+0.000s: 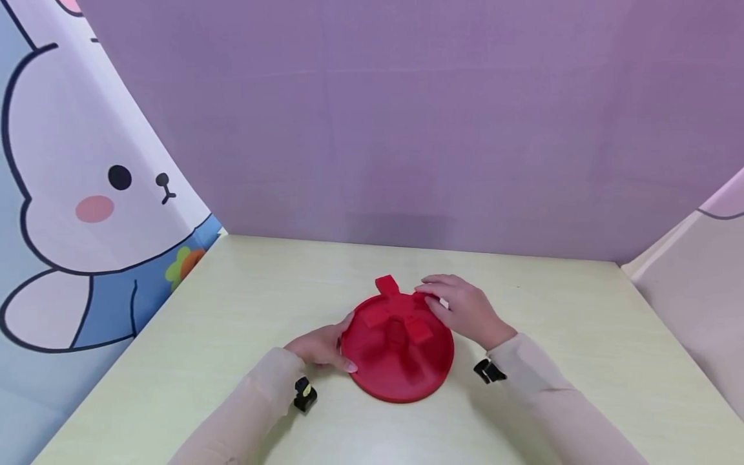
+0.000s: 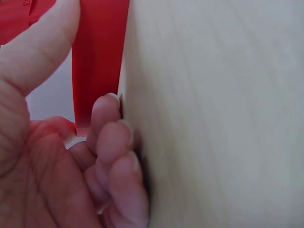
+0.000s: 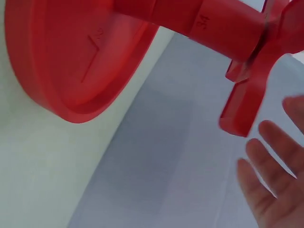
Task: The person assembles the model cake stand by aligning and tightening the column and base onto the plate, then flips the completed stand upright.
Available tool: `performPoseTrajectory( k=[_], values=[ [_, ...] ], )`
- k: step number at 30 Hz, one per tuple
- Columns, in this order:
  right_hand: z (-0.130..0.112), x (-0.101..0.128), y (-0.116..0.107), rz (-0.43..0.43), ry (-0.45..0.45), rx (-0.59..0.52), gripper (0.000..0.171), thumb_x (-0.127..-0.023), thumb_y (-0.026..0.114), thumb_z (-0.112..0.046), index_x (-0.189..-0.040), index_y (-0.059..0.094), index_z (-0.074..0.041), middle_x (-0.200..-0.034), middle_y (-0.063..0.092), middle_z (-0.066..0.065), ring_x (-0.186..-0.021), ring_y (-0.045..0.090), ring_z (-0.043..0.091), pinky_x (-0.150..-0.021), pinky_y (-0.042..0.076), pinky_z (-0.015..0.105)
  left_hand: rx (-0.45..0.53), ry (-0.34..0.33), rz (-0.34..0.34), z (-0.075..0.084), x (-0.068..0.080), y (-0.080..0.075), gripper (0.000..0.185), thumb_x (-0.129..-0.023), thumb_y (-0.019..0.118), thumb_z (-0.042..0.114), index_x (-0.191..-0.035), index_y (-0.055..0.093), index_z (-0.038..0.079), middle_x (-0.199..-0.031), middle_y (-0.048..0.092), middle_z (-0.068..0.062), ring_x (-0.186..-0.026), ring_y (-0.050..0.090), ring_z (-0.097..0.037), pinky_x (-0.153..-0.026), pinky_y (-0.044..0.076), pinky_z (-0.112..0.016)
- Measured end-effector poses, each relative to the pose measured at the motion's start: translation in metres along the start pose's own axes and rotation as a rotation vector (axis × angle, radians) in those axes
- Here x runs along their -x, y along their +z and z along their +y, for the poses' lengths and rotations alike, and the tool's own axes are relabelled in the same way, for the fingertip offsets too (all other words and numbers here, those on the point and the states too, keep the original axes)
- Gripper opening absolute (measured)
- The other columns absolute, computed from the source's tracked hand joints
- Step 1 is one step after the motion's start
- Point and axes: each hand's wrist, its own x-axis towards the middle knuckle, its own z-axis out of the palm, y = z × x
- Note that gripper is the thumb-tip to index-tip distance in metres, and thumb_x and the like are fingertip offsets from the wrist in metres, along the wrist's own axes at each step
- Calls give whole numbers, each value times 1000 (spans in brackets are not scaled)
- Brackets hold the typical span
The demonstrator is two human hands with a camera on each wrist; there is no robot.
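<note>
A red plastic stand with a round, rimmed base [image 1: 374, 371] sits on the table. A short post [image 3: 190, 21], marked 34, rises from the base and carries a cross-shaped top [image 1: 400, 305] with several flat arms. At the left of the base, my left hand [image 1: 320, 345] holds the rim between thumb and fingers; the left wrist view shows curled fingers [image 2: 118, 156] low at the rim, against the tabletop. My right hand [image 1: 467, 311] is beside the far right arm of the top. Its fingers [image 3: 273, 166] are spread and fairly straight, close to one arm end in the right wrist view.
The pale wooden table [image 1: 244, 284] reaches back to a purple wall panel [image 1: 395, 129]. A cartoon-printed sheet [image 1: 87, 161] stands along the left side, and a pale sheet [image 1: 697, 310] borders the right. Black wrist-worn devices [image 1: 305, 395] sit under both sleeves.
</note>
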Motion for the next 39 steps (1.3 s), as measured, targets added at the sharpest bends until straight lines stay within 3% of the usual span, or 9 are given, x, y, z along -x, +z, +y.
performPoseTrajectory(
  k=[4,6,14,26,30,33,39],
  values=[
    [2,1,2,-150,42,-22,33,-84,70,-5,-117,68,-4,-122,61,17,-111,57,33,-73,55,37,13,-8,-10,-1,0,0,108,-75,82,17,-155,10,11,-127,46,-11,-63,45,-17,-57,42,-27],
    [2,2,3,-178,49,-38,35,-85,70,-7,-120,67,-4,-122,60,17,-112,56,33,-76,55,38,21,-11,-9,-1,0,0,108,-75,82,17,-155,10,13,-123,47,-10,-54,39,-17,-53,38,-27],
    [1,3,3,-215,60,-34,37,-84,73,-11,-119,67,-3,-114,64,14,-105,60,30,-82,53,43,32,-28,2,0,-1,1,110,-72,84,16,-155,11,14,-125,45,-10,-80,47,-20,-56,41,-29],
    [-2,7,6,-181,49,-6,34,-83,73,-13,-116,69,-5,-101,67,6,-87,64,18,-71,55,31,23,-17,12,-2,-2,2,111,-72,84,16,-155,11,15,-135,42,-9,-109,41,-24,-66,46,-32],
    [-4,10,6,-174,39,10,35,-82,75,-16,-114,70,-5,-95,67,4,-78,62,13,-65,53,24,7,-41,18,-1,-2,3,111,-72,85,18,-155,11,15,-132,42,-9,-86,49,-21,-59,44,-30],
    [-8,11,5,-184,36,23,38,-79,77,-19,-114,70,-5,-89,66,3,-71,59,10,-60,50,20,12,-66,26,0,-1,4,111,-71,85,17,-155,12,15,-127,43,-10,-65,46,-20,-54,41,-29],
    [-12,14,1,-196,3,64,42,-75,81,-22,-112,71,-4,-79,64,0,-62,52,4,-55,45,16,-7,-48,21,2,-1,5,110,-71,84,15,-155,12,11,-125,45,-11,-68,46,-20,-55,41,-29]
  ],
)
